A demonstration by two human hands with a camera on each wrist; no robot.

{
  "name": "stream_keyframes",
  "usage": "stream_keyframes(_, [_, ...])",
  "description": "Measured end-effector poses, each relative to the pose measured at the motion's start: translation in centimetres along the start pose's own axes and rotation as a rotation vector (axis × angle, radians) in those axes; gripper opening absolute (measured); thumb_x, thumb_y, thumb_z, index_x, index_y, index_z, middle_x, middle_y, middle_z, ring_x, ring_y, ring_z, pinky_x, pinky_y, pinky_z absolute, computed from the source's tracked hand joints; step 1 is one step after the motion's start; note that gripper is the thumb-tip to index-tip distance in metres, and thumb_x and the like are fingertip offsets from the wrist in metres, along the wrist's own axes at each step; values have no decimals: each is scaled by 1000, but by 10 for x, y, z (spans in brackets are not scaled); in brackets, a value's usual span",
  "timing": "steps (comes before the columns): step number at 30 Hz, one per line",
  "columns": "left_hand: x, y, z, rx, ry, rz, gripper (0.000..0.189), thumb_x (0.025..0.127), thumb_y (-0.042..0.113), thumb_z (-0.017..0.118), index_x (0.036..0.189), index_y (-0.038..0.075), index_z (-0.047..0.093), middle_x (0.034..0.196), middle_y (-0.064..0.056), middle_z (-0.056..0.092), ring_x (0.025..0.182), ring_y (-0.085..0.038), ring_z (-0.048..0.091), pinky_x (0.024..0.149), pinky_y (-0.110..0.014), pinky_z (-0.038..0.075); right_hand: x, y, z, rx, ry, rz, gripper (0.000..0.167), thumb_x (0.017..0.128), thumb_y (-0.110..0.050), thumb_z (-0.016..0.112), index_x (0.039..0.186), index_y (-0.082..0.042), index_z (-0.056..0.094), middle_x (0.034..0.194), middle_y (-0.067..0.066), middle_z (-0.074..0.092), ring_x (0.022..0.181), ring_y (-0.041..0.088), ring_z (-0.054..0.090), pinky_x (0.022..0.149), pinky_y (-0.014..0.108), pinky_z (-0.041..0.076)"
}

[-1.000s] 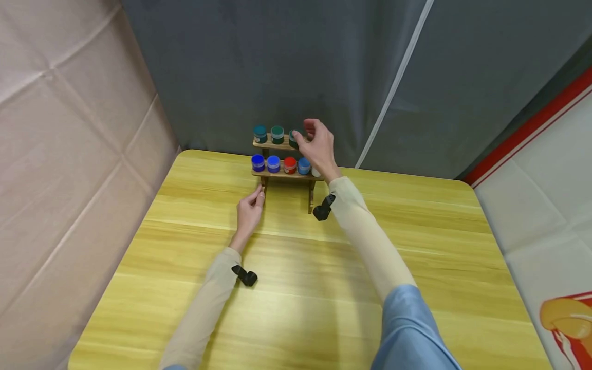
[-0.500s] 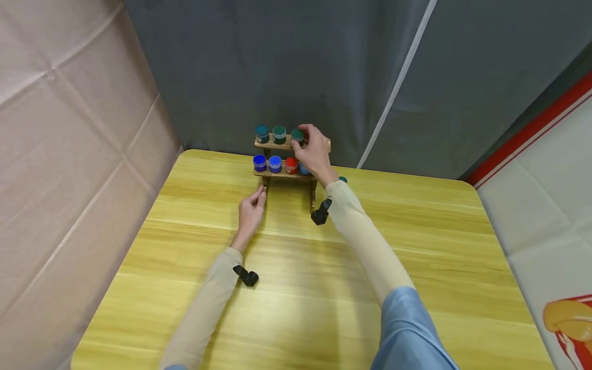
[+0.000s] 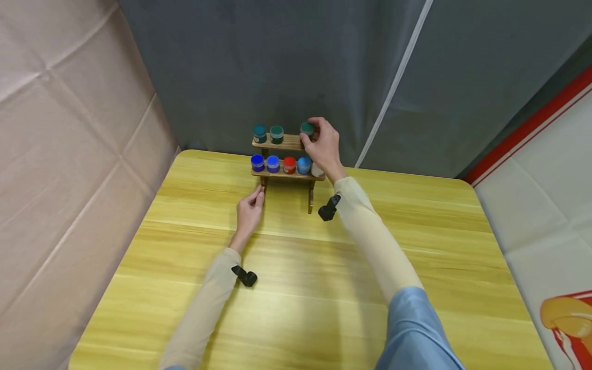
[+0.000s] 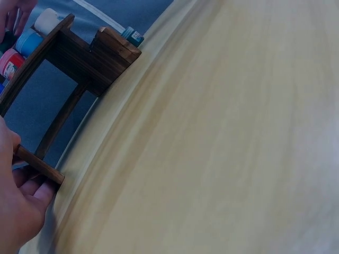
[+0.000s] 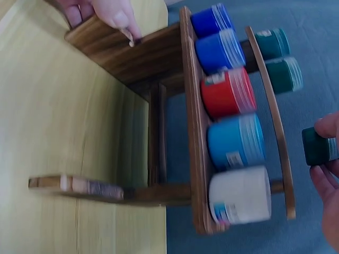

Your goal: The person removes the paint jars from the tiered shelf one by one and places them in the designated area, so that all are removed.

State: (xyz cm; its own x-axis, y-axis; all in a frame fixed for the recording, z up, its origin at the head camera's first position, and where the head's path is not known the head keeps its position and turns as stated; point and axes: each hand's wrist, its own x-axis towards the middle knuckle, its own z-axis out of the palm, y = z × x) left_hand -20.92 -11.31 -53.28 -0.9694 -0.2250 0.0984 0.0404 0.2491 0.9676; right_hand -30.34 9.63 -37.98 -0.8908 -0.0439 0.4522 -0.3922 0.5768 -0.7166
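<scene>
A two-tier wooden rack stands at the table's back edge. My left hand grips the foot of its left side, thumb on one face and fingers behind, as the left wrist view shows. With thumb and fingers my right hand pinches a dark green paint jar above the upper shelf's right part, apart from the shelf. Two jars, a teal one and a green one, stand at the upper shelf's left. Along the lower shelf are dark blue, blue, red, light blue and white jars.
A small teal jar is beyond the rack's right side, hidden in the head view. The wooden table runs toward the person. Close behind the rack hangs a grey curtain; a pale sheet borders the left.
My right hand has taken hold of the third jar on the upper shelf, lifted it and carried it right, leaving a gap beside the green jar. The left hand stays on the rack's foot.
</scene>
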Motion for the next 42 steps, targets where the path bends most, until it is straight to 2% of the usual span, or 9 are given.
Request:
stream_keyframes(13, [0,2,-4,-18,-37,5,39,109,18,60,145,3,61,143,-17,66,130,-36,67,108,-44,57,3,22,-39,-43,99,-6,38,98,-10,74,131,7,63,126,24,69,110,36,70,101,44,60])
stream_keyframes(23, [-1,2,-5,-5,-12,-5,37,108,15,61,142,3,63,141,-18,66,126,-37,69,106,-45,58,-2,40,-62,-47,199,62,38,98,-9,73,131,7,62,125,26,68,113,37,68,103,44,59])
stream_keyframes(34, [-4,2,-9,1,-29,-8,39,109,20,60,144,5,62,143,-18,65,126,-35,69,105,-48,59,-15,65,-77,-38,277,117,40,98,-9,73,132,8,62,127,27,67,113,38,65,104,46,58])
stream_keyframes(42, [-5,3,-10,2,-32,-7,39,109,20,59,145,4,61,144,-18,65,125,-36,69,104,-48,59,-25,82,-81,-58,309,157,39,97,-8,74,132,7,62,128,27,67,114,38,66,104,46,58])
